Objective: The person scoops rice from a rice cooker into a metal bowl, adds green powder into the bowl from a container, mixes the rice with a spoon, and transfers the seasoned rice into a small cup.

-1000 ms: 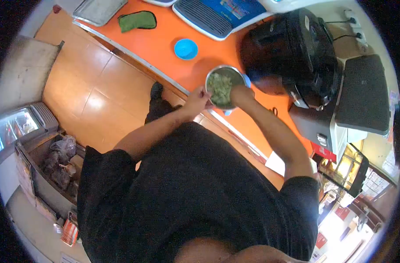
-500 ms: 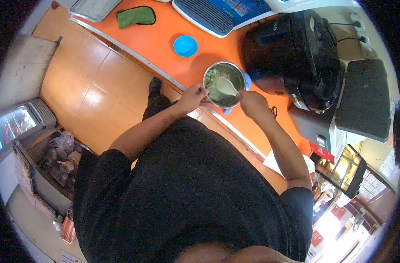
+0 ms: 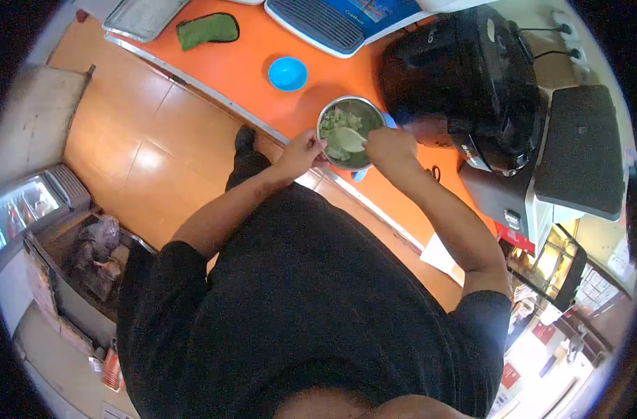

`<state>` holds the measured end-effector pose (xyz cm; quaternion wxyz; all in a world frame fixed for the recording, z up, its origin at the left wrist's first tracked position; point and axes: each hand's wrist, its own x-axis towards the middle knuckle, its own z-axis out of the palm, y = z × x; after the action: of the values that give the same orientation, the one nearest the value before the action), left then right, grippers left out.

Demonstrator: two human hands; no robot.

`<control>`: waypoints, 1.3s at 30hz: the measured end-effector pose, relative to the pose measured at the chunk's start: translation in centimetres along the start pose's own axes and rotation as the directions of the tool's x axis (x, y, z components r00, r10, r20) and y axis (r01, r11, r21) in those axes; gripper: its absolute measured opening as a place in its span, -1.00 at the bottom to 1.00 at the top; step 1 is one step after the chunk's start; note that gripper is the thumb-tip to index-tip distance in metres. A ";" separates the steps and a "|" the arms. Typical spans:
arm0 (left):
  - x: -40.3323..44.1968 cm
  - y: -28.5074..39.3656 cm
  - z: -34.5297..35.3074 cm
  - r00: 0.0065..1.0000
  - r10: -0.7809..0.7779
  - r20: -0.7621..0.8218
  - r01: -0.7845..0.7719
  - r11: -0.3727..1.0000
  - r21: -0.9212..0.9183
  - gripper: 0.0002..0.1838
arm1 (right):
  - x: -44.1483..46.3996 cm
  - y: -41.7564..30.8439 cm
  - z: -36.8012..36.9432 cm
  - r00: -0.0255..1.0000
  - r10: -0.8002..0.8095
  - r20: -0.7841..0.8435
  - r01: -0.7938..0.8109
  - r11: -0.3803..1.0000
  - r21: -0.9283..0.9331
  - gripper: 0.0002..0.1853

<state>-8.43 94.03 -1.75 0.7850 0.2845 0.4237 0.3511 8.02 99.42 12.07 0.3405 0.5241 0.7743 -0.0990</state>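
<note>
A round metal bowl (image 3: 371, 116) stands near the front edge of the orange counter, with a pale green, chopped-looking mixture (image 3: 344, 120) in it. My left hand (image 3: 304, 154) is closed on the bowl's left rim. In my right hand (image 3: 391, 150) is the handle of a light-coloured spoon (image 3: 350, 140), its broad end down in the mixture. Blue pieces show beside the bowl at its right and lower sides; what they belong to is partly hidden. Further back on the counter sits a small blue bowl (image 3: 287, 74).
A green cloth-like pad (image 3: 208, 31) and a metal tray (image 3: 145, 17) lie at the counter's far left. A blue-and-grey scale (image 3: 317, 28) stands at the back. The large black appliance (image 3: 465, 84) rises close on the right, beside a dark-lidded case (image 3: 580, 150).
The spoon and my right hand have shifted slightly left and up across the bowl, and the mixture has been moved about. My left hand stays on the rim. The whole view has shifted a little.
</note>
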 end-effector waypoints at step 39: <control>3.8 4.5 -3.9 0.996 0.040 0.077 -0.058 0.970 0.237 -0.84 | 4.0 -0.9 0.2 0.983 0.183 -0.002 -0.178 0.959 0.220 -0.64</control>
<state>-11.74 100.33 -2.03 0.7510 0.3997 0.4271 0.3065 6.39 101.94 9.19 0.2797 0.6280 0.7113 -0.1465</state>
